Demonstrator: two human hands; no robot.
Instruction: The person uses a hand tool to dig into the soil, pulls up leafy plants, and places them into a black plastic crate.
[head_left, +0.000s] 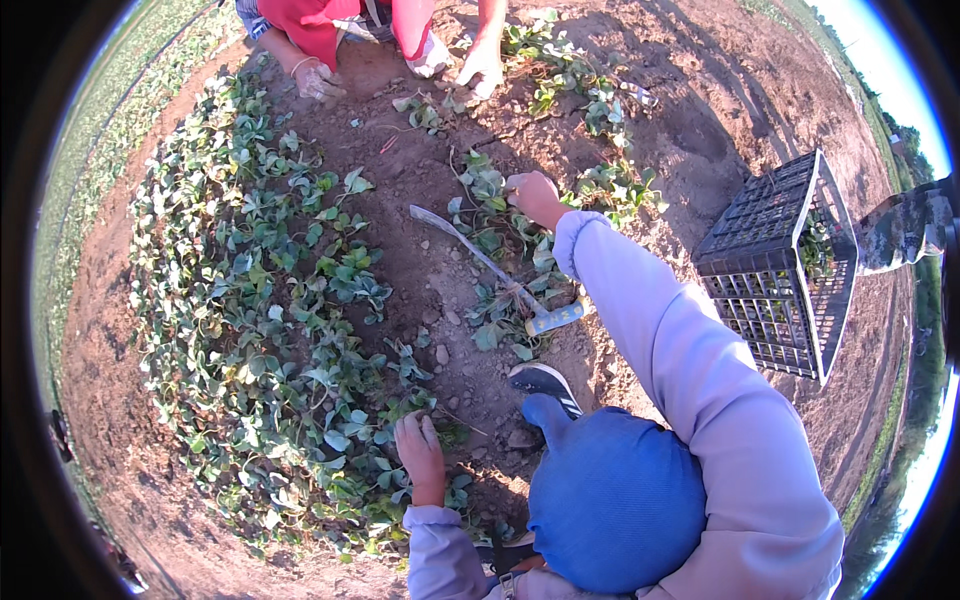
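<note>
My right hand (534, 196) reaches forward to a pile of uprooted strawberry plants (484, 184), its fingers curled at the leaves; whether it grips them is hard to tell. My left hand (420, 450) is lower down, at the edge of the leafy strawberry bed (277, 322), fingers bent down among leaves; its grip is hidden. Between the hands a sickle-like tool with a long, slightly curved metal blade (469, 247) lies across the plants and soil, its yellow and blue handle (556, 316) towards my right arm. More loose plants (619, 191) lie beyond my right hand.
A black plastic crate (757, 262) with greenery inside stands tilted at the right, beside a camouflage-clad leg (904, 225). A co-worker in red trousers (311, 30) crouches ahead, both hands low at the soil and plants. My blue-clad knee and dark shoe (546, 386) are below the tool.
</note>
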